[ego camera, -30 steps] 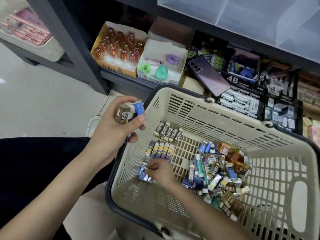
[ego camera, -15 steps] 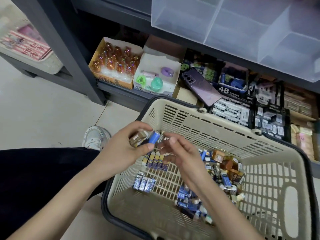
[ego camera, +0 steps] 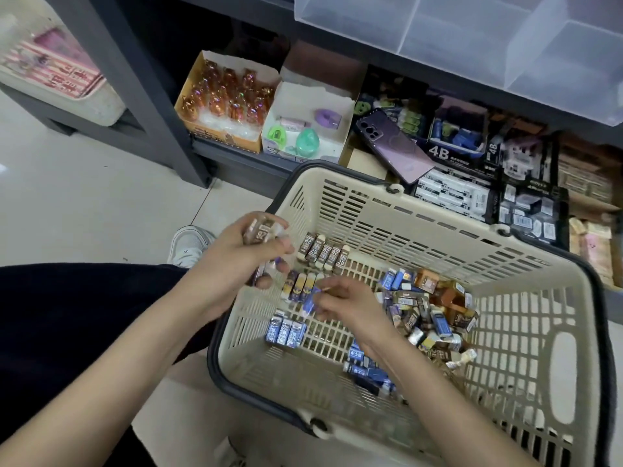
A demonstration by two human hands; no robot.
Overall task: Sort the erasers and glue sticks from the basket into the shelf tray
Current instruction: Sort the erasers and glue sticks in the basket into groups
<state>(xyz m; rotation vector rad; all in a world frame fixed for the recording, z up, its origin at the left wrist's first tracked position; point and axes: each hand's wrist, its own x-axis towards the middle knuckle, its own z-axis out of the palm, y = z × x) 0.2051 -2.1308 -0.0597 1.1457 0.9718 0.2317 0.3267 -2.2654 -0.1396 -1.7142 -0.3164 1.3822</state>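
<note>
**Mostly grouping so far, with the shelf run not yet begun**

The left hand (ego camera: 236, 261) hovers at the basket's left rim, fingers curled round a small bundle of brown-wrapped 2B erasers (ego camera: 260, 231). A purplish piece sits lower in the grip, and I cannot identify it. The right hand (ego camera: 347, 305) is down inside the basket, pinching a blue-wrapped eraser (ego camera: 310, 299) just beside a short purple-and-yellow wrapped row (ego camera: 299, 285).

Both hands work in the beige slatted plastic shopping basket (ego camera: 404, 210). Three tidy groups lie along its left side: a lined-up brown 2B row (ego camera: 324, 252) at the far wall, the purple-and-yellow row in the middle, and three blue-and-white packets (ego camera: 286, 330) nearer. A loose mixed heap (ego camera: 435, 308) fills the right of the floor. I cannot tell which of its pieces are glue sticks.

By my reading the job is at an early-to-middle stage. Pieces are being gathered by kind inside the basket, the heap outweighs the rows, and nothing appears headed for the shelf.

Just beyond the basket's far rim is a low dark metal shelf (ego camera: 236, 160) holding black 4B eraser boxes (ego camera: 451, 153). A purple smartphone (ego camera: 394, 144) lies across them. At the shelf's left end are a white card box of sharpeners (ego camera: 303, 129) and an orange box of amber bottles (ego camera: 226, 99). Clear plastic bins (ego camera: 472, 35) hang above. A pale tiled floor (ego camera: 84, 197) and a white shoe (ego camera: 188, 244) lie left of the basket.
</note>
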